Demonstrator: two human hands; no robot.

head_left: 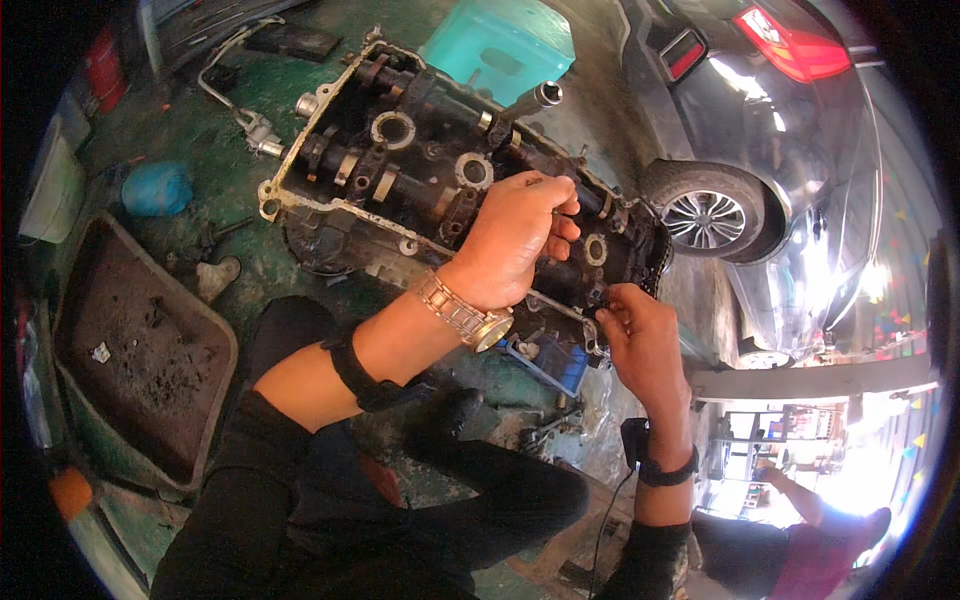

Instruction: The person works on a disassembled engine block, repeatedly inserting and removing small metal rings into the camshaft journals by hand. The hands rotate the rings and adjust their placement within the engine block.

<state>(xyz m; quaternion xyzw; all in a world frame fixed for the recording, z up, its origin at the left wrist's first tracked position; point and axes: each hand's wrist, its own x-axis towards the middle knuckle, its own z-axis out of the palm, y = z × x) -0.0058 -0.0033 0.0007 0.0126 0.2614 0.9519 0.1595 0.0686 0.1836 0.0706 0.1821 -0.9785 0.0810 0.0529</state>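
Observation:
An engine cylinder head (335, 135) with exposed camshafts lies across the middle, its cover off. My left hand (520, 235), wearing a metal watch, is over its middle with fingers curled; what they hold, if anything, is hidden. My right hand (640, 335) reaches to the head's right end, fingertips closed together at a small fitting near the rim; I cannot make out what is pinched. A metal socket tool (543, 97) sticks up from the head beyond my left hand.
A grimy drain tray (215, 420) lies left, near a blue container (158, 188). A turquoise stool (500, 35) stands behind, a blue crate (565, 375) below. A dark car (800, 130) is at right; another person (840, 540) is at lower right.

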